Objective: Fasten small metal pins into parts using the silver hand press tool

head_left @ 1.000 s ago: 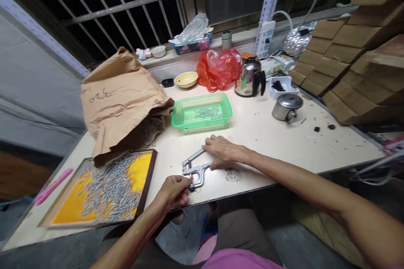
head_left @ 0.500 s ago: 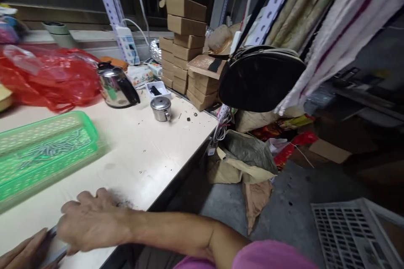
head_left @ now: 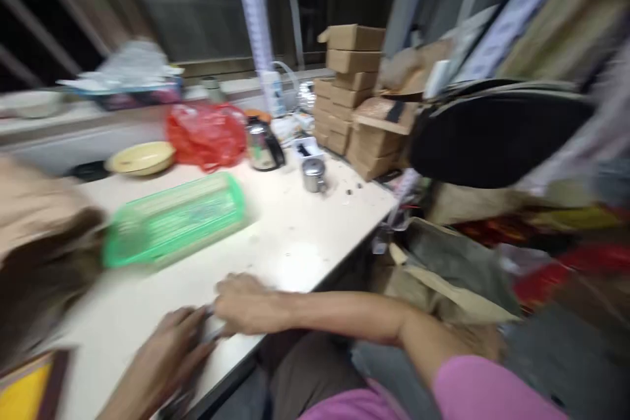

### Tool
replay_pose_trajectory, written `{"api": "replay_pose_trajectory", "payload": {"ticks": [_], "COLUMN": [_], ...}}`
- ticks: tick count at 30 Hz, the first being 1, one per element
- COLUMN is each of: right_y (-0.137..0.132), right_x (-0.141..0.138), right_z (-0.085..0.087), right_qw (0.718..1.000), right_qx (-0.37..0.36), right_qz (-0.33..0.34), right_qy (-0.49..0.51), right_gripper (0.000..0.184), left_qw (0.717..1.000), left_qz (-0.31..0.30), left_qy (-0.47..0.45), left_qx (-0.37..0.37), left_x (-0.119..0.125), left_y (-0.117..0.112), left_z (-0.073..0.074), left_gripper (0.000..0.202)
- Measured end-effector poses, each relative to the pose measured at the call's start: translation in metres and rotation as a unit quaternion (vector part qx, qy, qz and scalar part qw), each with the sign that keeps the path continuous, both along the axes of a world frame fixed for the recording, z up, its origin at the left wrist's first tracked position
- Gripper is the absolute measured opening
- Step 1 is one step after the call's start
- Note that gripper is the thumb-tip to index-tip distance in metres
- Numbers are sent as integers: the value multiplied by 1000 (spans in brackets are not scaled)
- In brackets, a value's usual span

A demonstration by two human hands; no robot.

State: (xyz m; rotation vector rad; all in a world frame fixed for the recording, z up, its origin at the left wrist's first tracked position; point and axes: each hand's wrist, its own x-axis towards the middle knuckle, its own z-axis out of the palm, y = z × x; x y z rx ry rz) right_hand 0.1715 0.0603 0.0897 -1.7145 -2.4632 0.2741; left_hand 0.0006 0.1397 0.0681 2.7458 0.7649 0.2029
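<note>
The whole view is smeared by motion. My right hand (head_left: 246,305) rests near the front edge of the pale table (head_left: 295,236), curled over a grey metal hand tool (head_left: 212,328) that barely shows. My left hand (head_left: 167,354) reaches to the tool's left end, touching it; its fingers are too blurred to read. A green plastic basket (head_left: 172,220) with small metal parts lies just behind the hands. A corner of a yellow tray (head_left: 24,394) shows at the bottom left.
A brown paper bag (head_left: 34,210) lies at the left. At the back stand a yellow bowl (head_left: 140,157), a red plastic bag (head_left: 207,134), a steel kettle (head_left: 263,144) and a metal cup (head_left: 314,176). Stacked cardboard boxes (head_left: 352,79) and a black round bag (head_left: 492,131) crowd the right.
The view swung far to the right and is now swinging back left. Both hands have stayed on the metal tool at the table's front edge.
</note>
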Motion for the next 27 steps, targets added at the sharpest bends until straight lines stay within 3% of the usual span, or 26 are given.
{"api": "replay_pose_trajectory", "payload": {"ticks": [3, 9, 12, 16, 21, 27], "right_y": [-8, -14, -13, -1, 22, 46], "right_x": [-10, -23, -18, -5, 0, -10], "right_z": [-8, -27, -26, -16, -19, -20], "right_qw": [1000, 999, 999, 999, 999, 999], "right_qx": [16, 16, 22, 13, 7, 11], "right_qz": [0, 44, 34, 23, 22, -32], "right_qy": [11, 20, 21, 38, 39, -20], "right_gripper": [21, 9, 15, 38, 18, 11], "left_qw": [996, 991, 994, 997, 993, 992], "left_qz": [9, 39, 40, 68, 52, 71], "left_qy": [78, 115, 93, -7, -58, -83], "left_qx": [-50, -58, -40, 38, 93, 70], "left_x": [-20, -11, -19, -32, -33, -25], "left_y": [-17, -28, -31, -51, -91, -104], "left_z": [19, 24, 17, -7, -30, -25], "left_gripper": [24, 12, 14, 32, 34, 29]}}
